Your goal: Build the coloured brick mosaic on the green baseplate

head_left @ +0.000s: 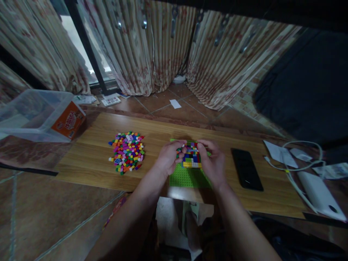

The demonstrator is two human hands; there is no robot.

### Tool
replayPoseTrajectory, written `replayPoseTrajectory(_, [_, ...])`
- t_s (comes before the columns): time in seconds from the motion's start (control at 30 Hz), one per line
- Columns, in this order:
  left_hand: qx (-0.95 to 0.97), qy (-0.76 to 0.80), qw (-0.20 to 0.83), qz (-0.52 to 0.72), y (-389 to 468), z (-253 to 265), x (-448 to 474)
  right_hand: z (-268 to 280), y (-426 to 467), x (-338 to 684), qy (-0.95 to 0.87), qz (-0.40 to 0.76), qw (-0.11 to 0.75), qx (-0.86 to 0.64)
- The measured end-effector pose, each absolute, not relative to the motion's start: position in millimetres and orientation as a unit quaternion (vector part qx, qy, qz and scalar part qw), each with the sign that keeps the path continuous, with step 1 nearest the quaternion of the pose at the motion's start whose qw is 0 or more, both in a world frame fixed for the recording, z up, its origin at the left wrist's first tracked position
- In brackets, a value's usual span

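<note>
And here we are at the brick block [192, 158], a patchwork of blue, yellow, white and red, sitting on the green baseplate [187, 179] toward its far side, with bare green studs nearest the person. Both hands are in on it! The left hand [169, 156] is at the block's left edge, its grip closed around a few small bricks [178, 149], dark green among them, bunched at the curled fingers. Over on the other side, the right hand [214, 159] bends in over the block's right edge, thumb lying along it; whether that grip is pinching a brick, I cannot tell, as the fingers cover the spot.

All of this plays out on the wooden tabletop [156, 132]. Off to the left lies a loose brick pile [129, 152], pink, orange, green, white and more, well apart from the baseplate. To the right of the right hand, a black phone [247, 169] lies flat. Further out, a white cable [292, 175] loops near the tabletop's right end, beside a white device [322, 195]. At the far left, a clear plastic box [40, 108] shows its orange label [68, 120], and beyond the tabletop, striped curtains [160, 47] hang down to the tiled floor [152, 105].
</note>
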State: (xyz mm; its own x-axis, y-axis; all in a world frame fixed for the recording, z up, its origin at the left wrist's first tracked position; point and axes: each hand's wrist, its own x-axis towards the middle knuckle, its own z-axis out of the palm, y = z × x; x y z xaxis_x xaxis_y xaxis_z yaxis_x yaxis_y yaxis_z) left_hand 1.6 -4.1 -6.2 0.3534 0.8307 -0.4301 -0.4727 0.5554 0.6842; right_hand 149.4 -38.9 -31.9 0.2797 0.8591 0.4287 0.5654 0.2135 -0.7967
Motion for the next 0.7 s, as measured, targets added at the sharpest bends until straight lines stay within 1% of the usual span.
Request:
replayPoseTrajectory(0.2, [0.255,0.334,0.823,0.381,-6,-6,2,-26,-41,143,-0.584,0.301,0.502,-0.562])
replayPoseTrajectory(0.3, [0.278,0.311,0.832,0.366,-7,-4,3,-24,-41,143,-0.586,0.357,0.494,-0.533])
replayPoseTrajectory(0.4, [0.281,0.313,0.831,0.364,-9,-2,3,-20,-43,143,-0.578,0.395,0.498,-0.512])
replayPoseTrajectory(0.57, [0.274,0.319,0.827,0.372,-9,-4,3,-18,-44,140,-0.513,0.470,0.530,-0.485])
replayPoseTrajectory(0.7, [0.277,0.314,0.827,0.374,-8,-6,3,-20,-42,143,-0.500,0.458,0.543,-0.495])
